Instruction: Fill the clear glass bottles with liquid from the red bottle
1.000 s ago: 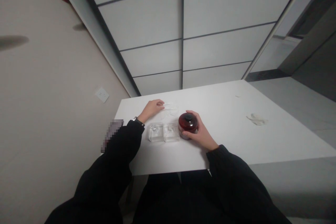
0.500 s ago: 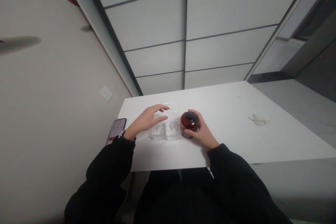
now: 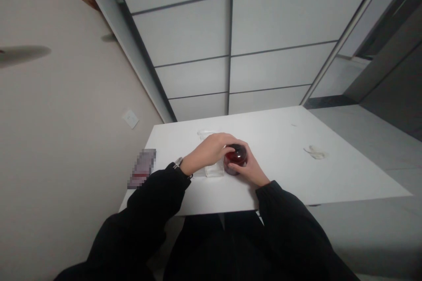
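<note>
A squat, dark red see-through bottle point(image 3: 238, 158) with a black cap point(image 3: 236, 147) stands on the white table near its front edge. My right hand point(image 3: 248, 166) is wrapped round the bottle's right side, thumb across the front. From the left, my left hand point(image 3: 216, 148) reaches over the top, its fingers and thumb closed about the cap, which they partly hide. Directly left of the bottle is a clear, box-like container point(image 3: 214, 170), mostly covered by my left hand and wrist. Another clear piece point(image 3: 205, 132) shows behind that hand.
A phone point(image 3: 142, 169), blurred into blocks, lies at the table's left edge by the wall. Toward the right of the white table point(image 3: 280, 175) lies a thin, pale crumpled scrap point(image 3: 315, 153). White panelled doors point(image 3: 198, 79) rise behind the table.
My left hand has moved right, from above the clear containers onto the bottle's cap, and its fingers have closed. My right hand keeps its hold on the bottle.
</note>
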